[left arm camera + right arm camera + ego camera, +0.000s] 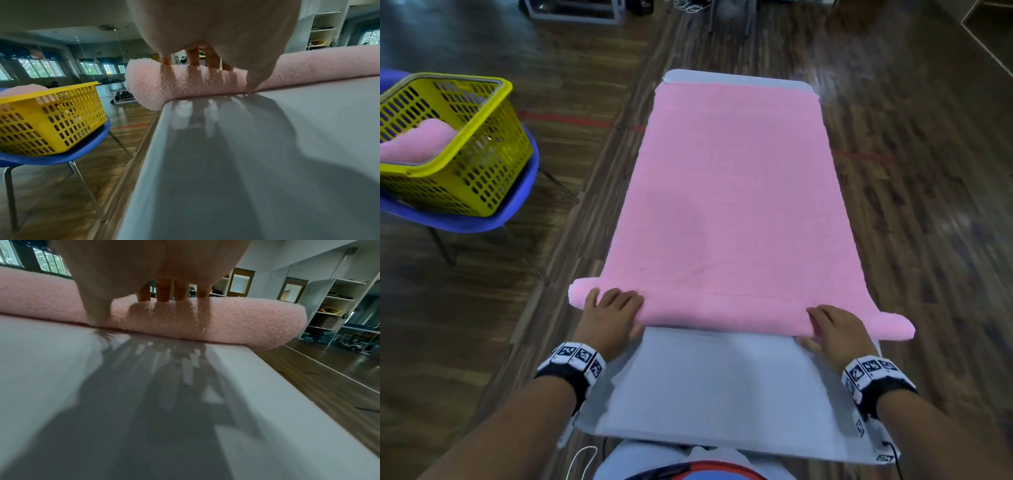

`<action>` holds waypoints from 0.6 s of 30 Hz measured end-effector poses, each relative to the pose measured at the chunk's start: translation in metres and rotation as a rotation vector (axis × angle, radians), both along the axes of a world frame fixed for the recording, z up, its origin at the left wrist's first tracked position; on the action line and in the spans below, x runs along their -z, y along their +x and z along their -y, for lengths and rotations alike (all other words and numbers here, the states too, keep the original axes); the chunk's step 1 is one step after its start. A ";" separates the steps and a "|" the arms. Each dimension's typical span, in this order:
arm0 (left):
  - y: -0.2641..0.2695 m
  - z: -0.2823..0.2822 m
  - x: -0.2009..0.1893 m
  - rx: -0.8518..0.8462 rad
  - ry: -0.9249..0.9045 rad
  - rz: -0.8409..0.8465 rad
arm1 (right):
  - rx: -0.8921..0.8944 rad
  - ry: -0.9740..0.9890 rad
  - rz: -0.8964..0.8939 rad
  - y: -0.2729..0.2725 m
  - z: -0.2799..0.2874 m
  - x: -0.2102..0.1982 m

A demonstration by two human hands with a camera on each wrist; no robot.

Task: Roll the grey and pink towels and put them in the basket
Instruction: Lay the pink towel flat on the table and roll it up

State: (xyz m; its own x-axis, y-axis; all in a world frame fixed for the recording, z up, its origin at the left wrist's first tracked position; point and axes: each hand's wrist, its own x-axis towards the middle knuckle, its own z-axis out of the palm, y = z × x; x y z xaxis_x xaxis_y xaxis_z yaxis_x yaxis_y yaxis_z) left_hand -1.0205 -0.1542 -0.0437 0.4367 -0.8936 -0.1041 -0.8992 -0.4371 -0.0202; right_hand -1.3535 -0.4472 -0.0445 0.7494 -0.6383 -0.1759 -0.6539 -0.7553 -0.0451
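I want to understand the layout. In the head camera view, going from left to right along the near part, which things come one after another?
yellow basket on the blue chair → left hand → rolled part of the pink towel → right hand

dim daylight from windows (39, 69); glare, hand shadows on table (267, 162); edges blurred, warped

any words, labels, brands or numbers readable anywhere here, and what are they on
No readable text in any view.
Black-and-white square marker patterns on the wristbands behind the left hand and right hand: coded patterns, not letters or numbers.
Yellow perforated plastic basket: no label visible.
Pink terry towel: no tag or print visible.
Distant shelf items in the wrist views: too small and blurred to read.
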 end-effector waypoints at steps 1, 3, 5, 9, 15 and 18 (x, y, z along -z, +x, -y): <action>0.002 -0.001 0.001 -0.017 0.025 -0.028 | -0.020 -0.002 0.006 0.000 0.001 0.000; 0.007 0.004 -0.002 -0.037 0.066 -0.044 | -0.030 -0.011 -0.021 0.005 0.006 -0.005; 0.016 0.017 -0.008 -0.042 0.110 -0.021 | -0.003 0.005 -0.075 0.016 0.014 -0.012; 0.035 0.050 -0.024 -0.118 0.136 -0.100 | 0.118 0.107 -0.214 0.043 0.032 -0.028; 0.037 0.053 -0.023 -0.067 -0.105 0.028 | 0.043 -0.117 0.023 0.037 0.034 -0.023; 0.022 0.035 -0.003 -0.024 0.023 -0.012 | 0.008 -0.089 0.048 0.026 0.012 -0.010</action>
